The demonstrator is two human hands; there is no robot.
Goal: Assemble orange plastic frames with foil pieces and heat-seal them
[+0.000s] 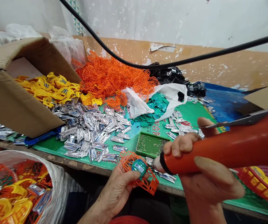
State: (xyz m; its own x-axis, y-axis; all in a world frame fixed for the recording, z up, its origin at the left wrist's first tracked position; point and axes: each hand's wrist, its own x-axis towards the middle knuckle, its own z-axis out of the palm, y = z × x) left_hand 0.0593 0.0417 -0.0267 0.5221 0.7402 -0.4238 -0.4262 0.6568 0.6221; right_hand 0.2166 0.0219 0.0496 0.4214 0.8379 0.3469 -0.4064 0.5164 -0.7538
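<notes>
My left hand point(117, 189) is closed round an orange plastic lattice frame point(145, 179) with a teal part point(139, 166) seated in it, held just below the table edge. My right hand point(204, 174) grips an orange powered screwdriver point(229, 149), whose tip points left at the teal part and nearly touches it. A green perforated screw tray point(150, 145) lies on the green mat just behind the frame.
A heap of silver parts point(89, 130), an orange frame pile point(110, 76), teal parts in a white bag point(157, 107) and black parts point(171, 76) cover the table. A cardboard box point(10, 102) holds yellow parts. A bag of assembled pieces point(15, 189) sits lower left. A black cable point(129, 63) hangs across.
</notes>
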